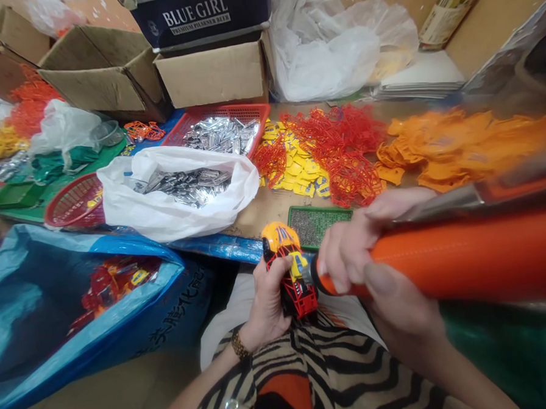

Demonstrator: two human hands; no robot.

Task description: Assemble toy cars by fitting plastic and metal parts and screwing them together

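My left hand (269, 299) is closed around a small toy car (289, 269) with a yellow-orange body and a red cage frame, held upright over my lap. My right hand (372, 266) grips a thick orange powered screwdriver (463, 258) lying level, its dark tip pressed against the side of the toy. Just beyond the toy sits a small green tray (321, 213) filled with tiny screws.
A white bag (163, 210) and a red basket (259, 110) hold silver metal parts. Yellow pieces (298, 166), red frames (343, 146) and orange pieces (457, 146) lie in heaps. A blue sack (45, 314) at left holds finished toys. Cardboard boxes (215, 73) stand behind.
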